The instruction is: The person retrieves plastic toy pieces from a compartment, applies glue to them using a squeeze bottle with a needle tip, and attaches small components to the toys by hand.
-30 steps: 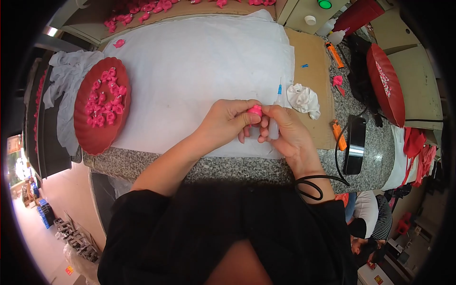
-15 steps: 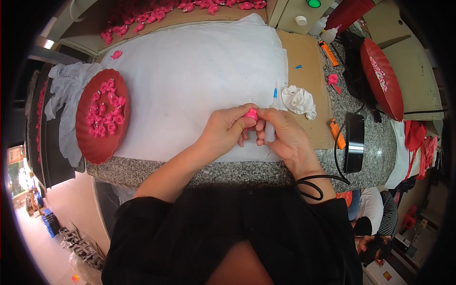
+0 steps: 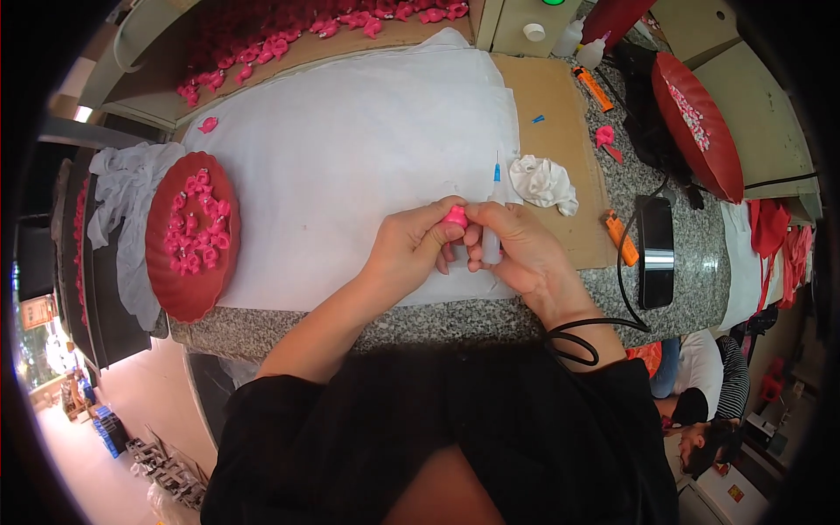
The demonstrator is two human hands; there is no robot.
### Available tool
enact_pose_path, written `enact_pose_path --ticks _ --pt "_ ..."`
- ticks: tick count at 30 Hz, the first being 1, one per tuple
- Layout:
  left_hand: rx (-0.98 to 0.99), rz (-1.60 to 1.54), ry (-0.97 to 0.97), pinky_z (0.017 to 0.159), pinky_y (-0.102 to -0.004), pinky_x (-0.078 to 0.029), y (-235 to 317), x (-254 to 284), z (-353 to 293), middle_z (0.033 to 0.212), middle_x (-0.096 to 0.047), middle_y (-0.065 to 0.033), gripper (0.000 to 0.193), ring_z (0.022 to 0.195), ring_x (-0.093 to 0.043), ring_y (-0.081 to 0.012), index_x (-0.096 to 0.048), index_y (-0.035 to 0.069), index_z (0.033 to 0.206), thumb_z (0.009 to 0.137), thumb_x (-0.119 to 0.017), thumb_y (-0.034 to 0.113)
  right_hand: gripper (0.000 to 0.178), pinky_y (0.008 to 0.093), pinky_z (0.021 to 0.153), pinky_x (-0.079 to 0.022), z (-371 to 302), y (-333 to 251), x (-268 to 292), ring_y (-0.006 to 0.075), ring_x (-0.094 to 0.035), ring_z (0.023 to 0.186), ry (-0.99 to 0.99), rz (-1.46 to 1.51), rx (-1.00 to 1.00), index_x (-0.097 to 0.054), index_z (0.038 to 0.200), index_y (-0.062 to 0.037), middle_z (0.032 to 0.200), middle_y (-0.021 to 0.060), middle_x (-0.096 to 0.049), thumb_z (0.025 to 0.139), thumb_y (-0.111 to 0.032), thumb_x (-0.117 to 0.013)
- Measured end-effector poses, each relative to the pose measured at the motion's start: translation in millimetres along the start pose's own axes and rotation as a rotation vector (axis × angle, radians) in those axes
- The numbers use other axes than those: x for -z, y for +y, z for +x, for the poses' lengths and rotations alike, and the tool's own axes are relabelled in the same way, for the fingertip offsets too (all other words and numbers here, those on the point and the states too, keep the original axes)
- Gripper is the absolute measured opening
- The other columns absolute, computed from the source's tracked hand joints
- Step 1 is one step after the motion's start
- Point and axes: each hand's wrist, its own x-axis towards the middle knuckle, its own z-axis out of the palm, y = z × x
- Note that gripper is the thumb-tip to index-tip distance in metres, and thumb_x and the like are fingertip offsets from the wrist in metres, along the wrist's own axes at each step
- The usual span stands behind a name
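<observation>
Both hands pinch one pink piece; right hand also holds a glue bottle. Left hand nears a red tray of pink pieces.

- Small craft-assembly workshop.
- Granite worktop under white sheet.
- Red tray and back shelf hold many identical pink pieces.
- Glue bottles, utility knife present.
</observation>
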Motion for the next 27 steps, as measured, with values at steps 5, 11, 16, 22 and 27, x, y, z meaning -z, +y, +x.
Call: enact_pose_path --ticks 5,11,16,22,27 --pt "-0.011 -0.013 0.000 0.051 -0.0225 -0.049 -1 -1 0 0.079 -0.058 -0.0060 0.029 0.061 -0.055 -0.0111 -0.052 -0.001 0.116 0.090 -0.049 0.011 0.020 0.0276 0.050 -0.044 -1 0 0 0.0146 -0.052 0.054 -0.009 0.008 0.011 -0.060 0.070 -0.0012 0.062 0.0053 -0.055 0.077 -0.020 -0.062" --pt "0.000 0.007 0.000 0.049 -0.0214 -0.047 3 -1 0 0.079 -0.058 -0.0055 0.030 0.060 -0.053 -0.0101 -0.053 0.000 0.116 0.089 -0.050 0.010 0.019 0.0260 0.050 -0.043 0 3 1 0.0129 -0.052 0.054 -0.047 -0.012 0.040 -0.059 0.069 -0.0031 0.061 0.0046 -0.055 0.077 -0.020 -0.062" --pt "0.080 0.028 0.030 0.049 -0.0192 -0.043 10 -3 -1 0.076 -0.058 -0.0018 0.028 0.057 -0.047 -0.0061 -0.055 0.001 0.115 0.088 -0.049 0.004 0.018 0.0254 0.049 -0.043 -1 4 2 0.0118 -0.052 0.054 -0.043 -0.022 0.072 -0.058 0.070 -0.0035 0.062 0.0040 -0.055 0.077 -0.020 -0.062" --pt "0.142 0.024 0.029 0.052 -0.0188 -0.040 17 -3 -1 0.075 -0.057 -0.0005 0.028 0.058 -0.045 -0.0055 -0.056 0.000 0.113 0.086 -0.049 0.002 0.017 0.0246 0.049 -0.043 -1 6 -2 0.0116 -0.052 0.054 -0.058 -0.015 0.136 -0.057 0.072 -0.0023 0.062 0.0043 -0.055 0.077 -0.017 -0.062" --pt "0.062 -0.001 0.031 0.043 -0.0171 -0.036 14 -4 -1 0.069 -0.054 -0.0005 0.027 0.053 -0.045 -0.0046 -0.056 0.001 0.114 0.088 -0.050 0.006 0.015 0.0244 0.048 -0.043 0 8 -4 0.0121 -0.052 0.052 -0.035 -0.032 0.144 -0.056 0.073 -0.0010 0.062 0.0050 -0.055 0.077 -0.014 -0.061"
